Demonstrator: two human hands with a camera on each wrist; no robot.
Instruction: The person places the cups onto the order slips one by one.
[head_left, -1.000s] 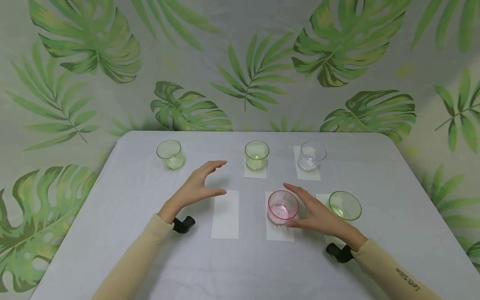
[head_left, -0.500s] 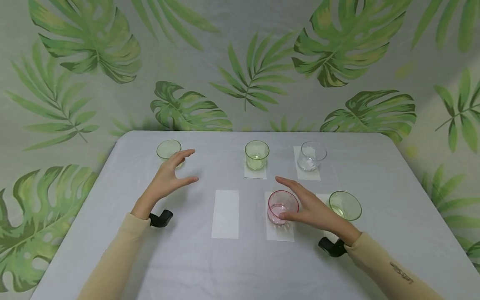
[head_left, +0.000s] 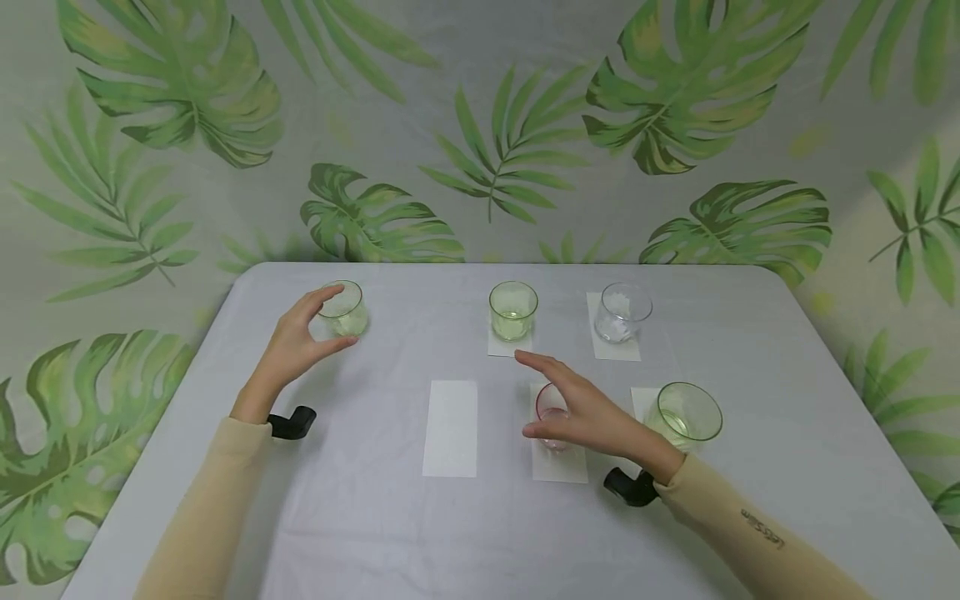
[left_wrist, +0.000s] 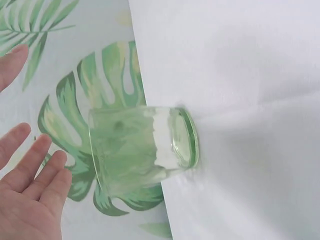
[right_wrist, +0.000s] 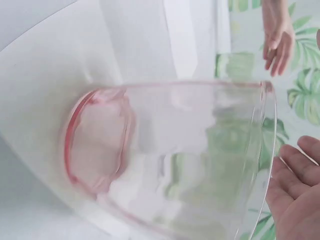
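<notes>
My left hand (head_left: pixel 296 337) is beside a light green glass (head_left: pixel 348 317) at the table's back left, thumb and fingers spread around its near side. In the left wrist view the glass (left_wrist: pixel 140 150) stands upright, with a gap between it and the fingers (left_wrist: pixel 37 165). My right hand (head_left: pixel 592 417) hovers over a pink-rimmed glass (head_left: pixel 551 402), partly covering it in the head view; thumb and fingers are apart. The right wrist view has this pink glass (right_wrist: pixel 190 160) large in front, the right hand's fingers (right_wrist: pixel 295 172) just past its rim.
A bare white paper rectangle (head_left: pixel 450 429) lies left of the pink glass, which stands on another. Behind are a green glass (head_left: pixel 513 312) and a clear glass (head_left: pixel 624 315), each on paper. Another green glass (head_left: pixel 688 412) stands near the right forearm. A leaf-print cloth (head_left: pixel 495 150) hangs behind.
My left hand has moved left from near the bare paper to the back left green glass. The right hand has shifted left across the pink glass. The glasses stay in place.
</notes>
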